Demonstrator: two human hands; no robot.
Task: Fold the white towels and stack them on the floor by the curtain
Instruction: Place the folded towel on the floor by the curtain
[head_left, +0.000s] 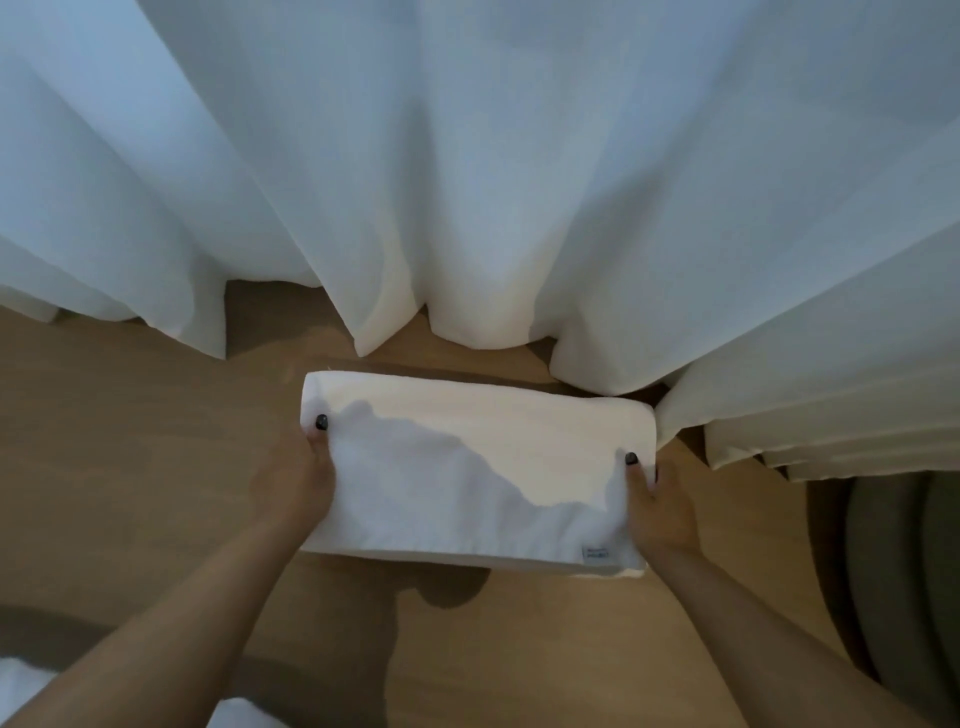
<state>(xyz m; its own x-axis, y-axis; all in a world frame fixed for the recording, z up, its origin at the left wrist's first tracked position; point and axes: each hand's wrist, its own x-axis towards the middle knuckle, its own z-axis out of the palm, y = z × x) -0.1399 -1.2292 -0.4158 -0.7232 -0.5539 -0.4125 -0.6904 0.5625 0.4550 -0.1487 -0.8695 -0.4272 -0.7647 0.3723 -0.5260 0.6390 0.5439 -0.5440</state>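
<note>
A folded white towel (467, 467) forms a thick rectangle over the wooden floor (130, 441), just in front of the white curtain (467, 182). A small label sits at its near right corner. My left hand (296, 478) grips the towel's left end, thumb on top and fingers underneath. At the right end my right hand (657, 499) grips it the same way. Whether the towel rests on the floor or hangs just above it cannot be told.
The curtain's hem (395, 338) touches the floor close behind the towel. A grey rounded object (893, 571) stands at the right. More white cloth (21, 686) shows at the bottom left corner.
</note>
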